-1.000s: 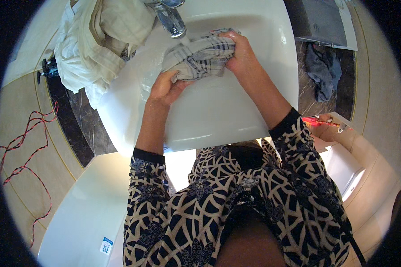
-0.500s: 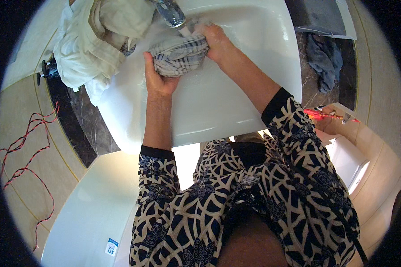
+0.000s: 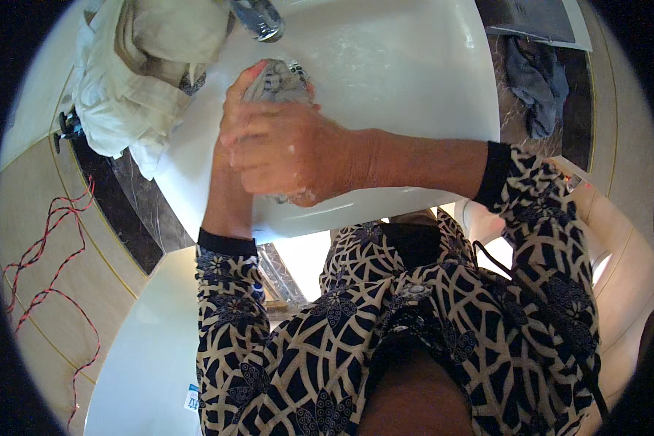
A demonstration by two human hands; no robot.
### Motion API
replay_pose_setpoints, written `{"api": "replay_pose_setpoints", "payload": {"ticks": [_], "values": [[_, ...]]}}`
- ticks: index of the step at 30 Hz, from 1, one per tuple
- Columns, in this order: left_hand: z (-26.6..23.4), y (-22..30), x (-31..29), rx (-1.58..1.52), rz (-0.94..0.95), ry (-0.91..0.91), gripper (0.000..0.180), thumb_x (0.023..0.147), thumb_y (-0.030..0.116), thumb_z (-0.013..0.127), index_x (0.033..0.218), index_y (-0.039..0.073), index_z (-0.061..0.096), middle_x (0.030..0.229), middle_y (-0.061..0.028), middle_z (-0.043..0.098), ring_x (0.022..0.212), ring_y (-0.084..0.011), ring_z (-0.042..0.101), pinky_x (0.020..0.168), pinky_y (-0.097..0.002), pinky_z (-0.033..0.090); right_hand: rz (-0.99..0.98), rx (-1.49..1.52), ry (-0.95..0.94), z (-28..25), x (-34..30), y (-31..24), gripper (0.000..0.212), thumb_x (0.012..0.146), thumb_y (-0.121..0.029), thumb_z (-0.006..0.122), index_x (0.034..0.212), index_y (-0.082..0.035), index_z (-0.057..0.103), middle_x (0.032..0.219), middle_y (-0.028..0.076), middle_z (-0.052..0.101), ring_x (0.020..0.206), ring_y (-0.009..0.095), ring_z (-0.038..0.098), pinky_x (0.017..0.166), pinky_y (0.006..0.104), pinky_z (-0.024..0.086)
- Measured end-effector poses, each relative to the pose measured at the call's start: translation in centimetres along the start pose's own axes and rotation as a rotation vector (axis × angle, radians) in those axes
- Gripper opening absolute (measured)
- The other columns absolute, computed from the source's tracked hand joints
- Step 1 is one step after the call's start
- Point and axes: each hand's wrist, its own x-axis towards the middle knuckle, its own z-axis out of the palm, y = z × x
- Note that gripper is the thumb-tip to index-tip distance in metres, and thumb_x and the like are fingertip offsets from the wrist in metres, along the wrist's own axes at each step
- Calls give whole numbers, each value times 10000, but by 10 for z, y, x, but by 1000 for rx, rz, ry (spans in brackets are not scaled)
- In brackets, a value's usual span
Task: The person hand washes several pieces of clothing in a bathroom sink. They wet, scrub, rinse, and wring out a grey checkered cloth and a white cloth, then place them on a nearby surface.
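A wet, greyish plaid cloth [image 3: 277, 81] is bunched between my hands over the white sink [image 3: 414, 87]. My left hand [image 3: 240, 91] is closed round it from the left side, partly covered by the other hand. Across the front lies my right hand [image 3: 291, 152], its fingers wrapped over the cloth and slightly blurred. A bit of the cloth also pokes out below the right hand. The chrome faucet [image 3: 258, 18] is just above the bundle, apart from it, and I see no stream of water coming from its end.
A heap of cream and white cloth [image 3: 123, 87] hangs over the sink's left edge. On the dark stone counter [image 3: 512, 123] at the right lies a dark grey cloth [image 3: 536, 83]. Red and black twisted wire [image 3: 51, 211] runs along the tiled surface at far left.
The cloth has come down and left, away from the faucet, and is squeezed into a smaller bundle. My right hand has swung left across it. The water stream at the faucet is no longer seen.
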Motion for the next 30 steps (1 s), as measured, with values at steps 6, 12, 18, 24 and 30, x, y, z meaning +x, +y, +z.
{"api": "replay_pose_setpoints", "payload": {"ticks": [6,12,18,24,30], "values": [[31,18,-2,394,-157,-48,333,694,318,557,855,27,545,823,-109,556,767,-201,540,683,-289,452,-188,-44,-214,3,-12,-4,137,495,-71,600,542,-87,472,640,34,475,691,187,500,688,324,421],[8,-6,4,774,51,156,300,741,296,547,891,36,547,803,-72,564,746,-184,549,675,-273,455,-68,37,-214,8,-21,7,182,491,-104,648,592,-85,498,642,22,487,652,175,499,651,315,425],[-33,-2,0,235,116,210,468,802,457,423,1103,100,451,1072,-83,502,944,-218,518,738,-337,463,568,150,195,22,-23,54,267,541,-87,641,790,-36,559,787,60,570,791,210,550,703,304,451],[-46,4,-22,196,150,258,677,728,593,414,1220,138,318,1203,-116,398,1039,-322,446,788,-549,391,696,-312,139,23,-37,87,383,573,-122,652,926,-27,537,912,146,552,870,260,533,736,352,424],[-38,-6,-6,-172,167,71,665,727,553,455,1223,134,313,1184,-94,423,1067,-301,426,824,-600,328,1116,715,77,17,-11,120,401,658,-140,599,1012,14,493,981,172,529,873,282,526,727,349,438]]}}
